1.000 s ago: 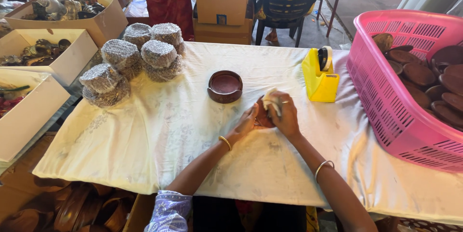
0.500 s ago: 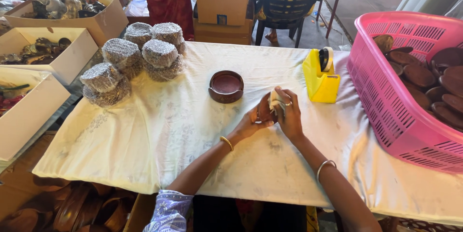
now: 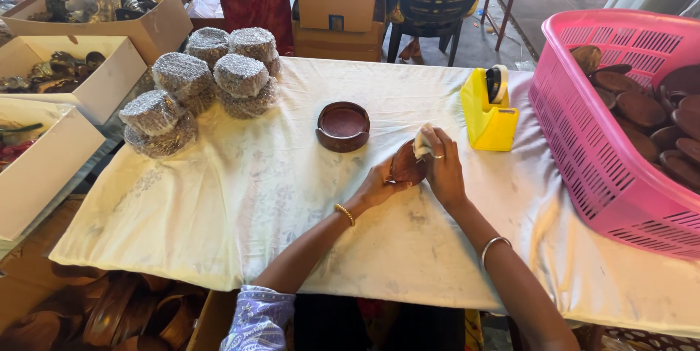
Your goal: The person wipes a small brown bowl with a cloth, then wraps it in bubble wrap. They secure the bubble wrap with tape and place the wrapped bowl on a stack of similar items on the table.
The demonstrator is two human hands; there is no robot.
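Left hand (image 3: pixel 379 185) clamps a small brown wooden dish (image 3: pixel 406 164) on edge, steadying it; right hand (image 3: pixel 443 169) pinches a pale cloth (image 3: pixel 423 142) against it, just beside the yellow tape dispenser (image 3: pixel 487 119).

Table (image 3: pixel 240 205) under white cloth: wrapped bundles (image 3: pixel 211 81), round wooden holder (image 3: pixel 343 126), yellow tape dispenser (image 3: pixel 488 114), pink basket (image 3: pixel 605 154).
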